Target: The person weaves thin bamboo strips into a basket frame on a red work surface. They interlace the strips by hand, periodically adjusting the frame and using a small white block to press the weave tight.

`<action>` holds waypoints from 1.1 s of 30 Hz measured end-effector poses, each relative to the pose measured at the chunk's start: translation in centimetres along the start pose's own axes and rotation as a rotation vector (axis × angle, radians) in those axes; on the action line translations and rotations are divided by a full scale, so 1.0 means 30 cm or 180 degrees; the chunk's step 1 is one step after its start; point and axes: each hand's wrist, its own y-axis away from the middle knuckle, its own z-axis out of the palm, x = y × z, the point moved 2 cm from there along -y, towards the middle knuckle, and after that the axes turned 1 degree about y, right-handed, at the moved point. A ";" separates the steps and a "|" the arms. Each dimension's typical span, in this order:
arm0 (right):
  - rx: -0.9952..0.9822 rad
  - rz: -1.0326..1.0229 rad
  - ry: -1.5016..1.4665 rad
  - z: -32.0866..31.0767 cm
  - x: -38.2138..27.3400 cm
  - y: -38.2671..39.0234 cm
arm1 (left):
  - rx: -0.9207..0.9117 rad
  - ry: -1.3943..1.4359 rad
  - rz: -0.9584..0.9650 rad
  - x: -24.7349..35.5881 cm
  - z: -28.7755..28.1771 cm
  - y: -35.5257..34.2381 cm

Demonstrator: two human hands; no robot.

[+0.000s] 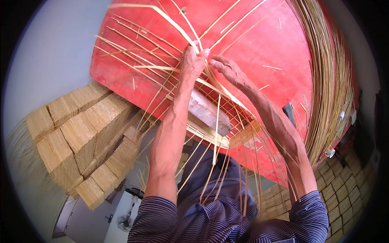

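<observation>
On the red table top (259,81) lies a partly woven basket (241,115) of pale split-bamboo strips, its long strip ends fanning out on several sides. A heavy grey-brown block (208,111) rests inside it on the lattice. My left hand (193,60) is closed at the basket's far end, thumb and fingers pinching a wide flat bamboo strip (172,22) that runs up and left. Just to the right, my right hand (227,69) has its fingers partly bent and apart, with the tips beside the strips; I see nothing held in it.
A thick bundle of thin bamboo strips (320,60) curves along the table's right side. Stacks of woven bamboo baskets (85,133) stand at the left, and more woven pieces (340,190) lie at lower right. A small fan (124,221) is at lower left.
</observation>
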 end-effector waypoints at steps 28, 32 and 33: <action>-0.0059 -0.0127 0.0324 -0.031 0.095 0.049 | 0.0429 0.0510 -0.1735 -0.078 0.271 0.328; -0.0117 -0.0087 0.0529 -0.020 0.100 0.037 | 0.1088 -0.0100 -0.0908 -0.053 0.256 0.372; -0.0251 -0.0070 0.0316 0.028 0.098 0.027 | 0.1286 -0.0203 -0.0953 -0.087 0.242 0.393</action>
